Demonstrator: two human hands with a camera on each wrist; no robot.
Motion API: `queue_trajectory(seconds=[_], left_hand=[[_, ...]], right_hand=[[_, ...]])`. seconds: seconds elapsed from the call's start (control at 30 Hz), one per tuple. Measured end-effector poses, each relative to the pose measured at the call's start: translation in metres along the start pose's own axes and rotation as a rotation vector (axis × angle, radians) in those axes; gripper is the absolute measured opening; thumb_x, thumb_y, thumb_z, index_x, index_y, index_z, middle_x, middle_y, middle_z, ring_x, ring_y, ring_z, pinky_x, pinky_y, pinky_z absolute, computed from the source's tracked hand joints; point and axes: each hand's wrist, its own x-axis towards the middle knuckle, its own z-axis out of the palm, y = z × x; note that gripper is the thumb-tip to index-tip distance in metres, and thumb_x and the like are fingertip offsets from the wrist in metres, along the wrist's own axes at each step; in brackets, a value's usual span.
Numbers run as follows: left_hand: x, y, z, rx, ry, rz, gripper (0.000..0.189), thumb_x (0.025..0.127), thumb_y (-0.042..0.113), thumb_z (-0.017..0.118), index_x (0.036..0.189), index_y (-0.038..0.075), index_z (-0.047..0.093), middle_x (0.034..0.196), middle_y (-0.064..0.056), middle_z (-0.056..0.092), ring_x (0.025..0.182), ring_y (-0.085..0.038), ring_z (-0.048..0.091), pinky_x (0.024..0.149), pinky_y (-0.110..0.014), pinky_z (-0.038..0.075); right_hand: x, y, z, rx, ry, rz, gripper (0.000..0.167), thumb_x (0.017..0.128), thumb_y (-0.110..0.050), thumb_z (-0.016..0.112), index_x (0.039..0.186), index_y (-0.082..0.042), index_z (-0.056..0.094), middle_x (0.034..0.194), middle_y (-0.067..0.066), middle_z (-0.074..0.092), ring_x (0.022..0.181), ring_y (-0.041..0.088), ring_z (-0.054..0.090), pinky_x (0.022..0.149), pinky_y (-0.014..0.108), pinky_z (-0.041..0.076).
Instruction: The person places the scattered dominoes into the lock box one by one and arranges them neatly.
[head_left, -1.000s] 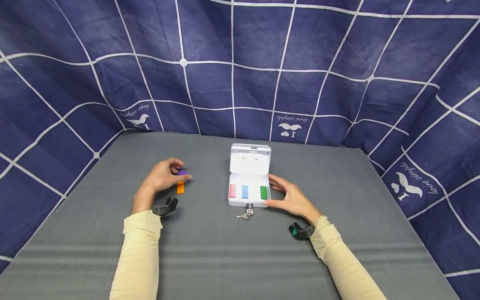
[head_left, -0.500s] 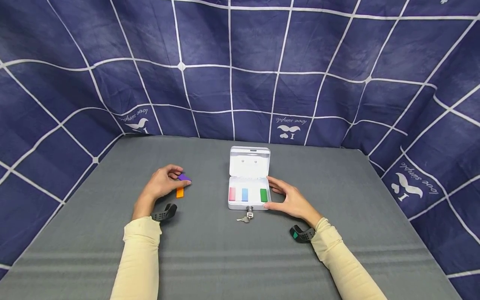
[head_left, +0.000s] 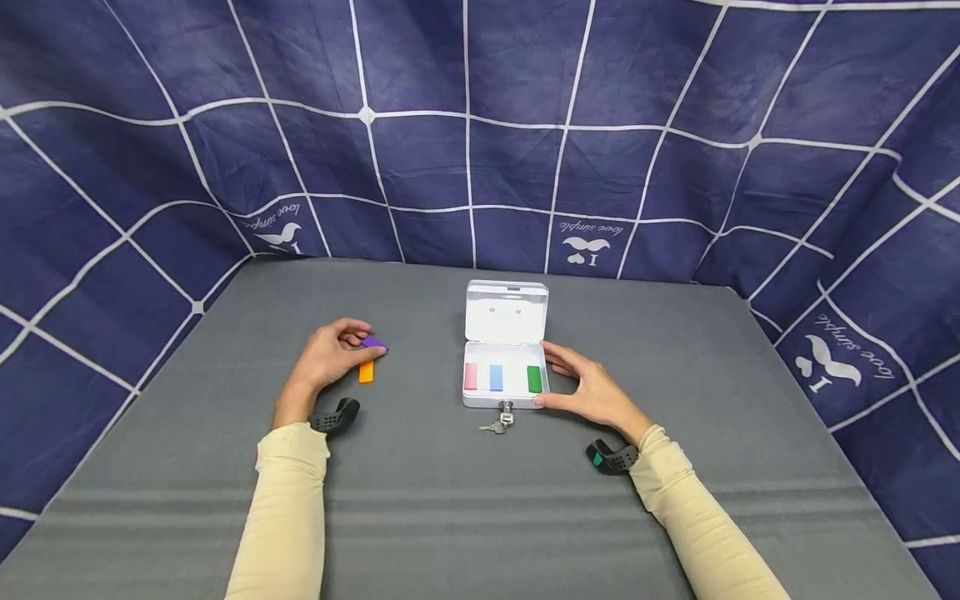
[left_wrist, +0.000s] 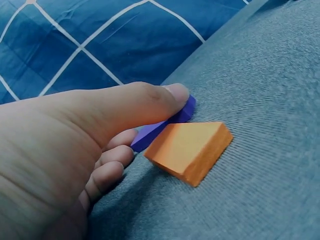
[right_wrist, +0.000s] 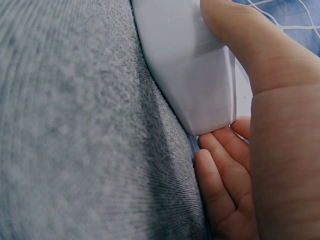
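Observation:
My left hand pinches a thin purple block between thumb and fingers. Just in front of it an orange rectangular block lies on the grey cloth, right beside the purple one in the left wrist view. At centre stands a small white cash box with its lid raised. Inside sit a pink block, a blue block and a green block. My right hand grips the box's right end, thumb on the front wall and fingers round the side.
Keys hang from the box's front lock onto the grey cloth-covered table. A dark blue curtain with white grid lines rises behind the table and along both sides.
The purple block, mostly hidden behind my left thumb earlier, now shows more, turned slantwise above the orange block. My right hand keeps its grip on the box. The head view has shifted slightly.

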Motion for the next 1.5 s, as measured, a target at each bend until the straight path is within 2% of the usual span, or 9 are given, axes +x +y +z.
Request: queue_trajectory(seconds=[0.17,0.37,0.7,1.0,1.23,1.5], left_hand=[[0.003,0.001,0.004,-0.011,-0.008,0.004,0.048,0.086,0.029,0.086,0.123,0.004,0.069,0.111,-0.014,0.069,0.097,-0.023,0.058,0.083,-0.029,0.046],[0.002,0.000,0.002,-0.026,-0.005,0.007,0.049,0.086,0.030,0.086,0.124,0.003,0.069,0.113,-0.015,0.069,0.097,-0.023,0.060,0.082,-0.026,0.047],[0.001,-0.005,0.003,-0.028,-0.029,-0.025,0.053,0.085,0.036,0.087,0.125,0.008,0.068,0.117,-0.012,0.070,0.097,-0.022,0.060,0.081,-0.025,0.048],[0.002,-0.004,0.001,-0.051,-0.028,-0.018,0.054,0.085,0.035,0.086,0.127,0.008,0.067,0.120,-0.013,0.070,0.100,-0.023,0.061,0.084,-0.027,0.048],[-0.001,-0.003,-0.001,-0.035,-0.023,-0.001,0.053,0.084,0.037,0.087,0.127,0.010,0.070,0.121,-0.012,0.071,0.099,-0.024,0.060,0.085,-0.031,0.048],[-0.004,-0.003,-0.003,-0.015,-0.039,0.004,0.059,0.083,0.036,0.088,0.132,0.009,0.069,0.124,-0.014,0.070,0.105,-0.027,0.061,0.090,-0.035,0.047]], right_hand=[[0.001,0.019,-0.002,-0.026,0.006,0.020,0.087,0.079,-0.009,0.090,0.154,-0.004,0.045,0.155,0.017,0.050,0.135,0.035,0.057,0.115,0.040,0.044],[0.001,0.025,-0.001,-0.016,0.010,0.008,0.087,0.080,-0.020,0.092,0.154,-0.015,0.048,0.155,0.009,0.052,0.134,0.029,0.059,0.114,0.036,0.045],[-0.007,0.025,0.006,-0.025,0.005,0.015,0.088,0.081,-0.028,0.091,0.156,-0.016,0.046,0.153,0.009,0.054,0.134,0.027,0.059,0.114,0.035,0.045],[-0.005,0.025,0.002,-0.019,0.008,0.007,0.087,0.081,-0.025,0.091,0.155,-0.014,0.047,0.154,0.010,0.053,0.134,0.029,0.059,0.114,0.035,0.045],[-0.001,0.022,0.001,-0.025,0.004,-0.002,0.087,0.081,-0.027,0.091,0.156,-0.014,0.046,0.154,0.010,0.053,0.134,0.029,0.059,0.114,0.034,0.045],[0.001,0.018,0.001,-0.016,-0.004,-0.005,0.087,0.082,-0.022,0.090,0.156,-0.011,0.045,0.155,0.013,0.051,0.135,0.031,0.058,0.114,0.038,0.045]])
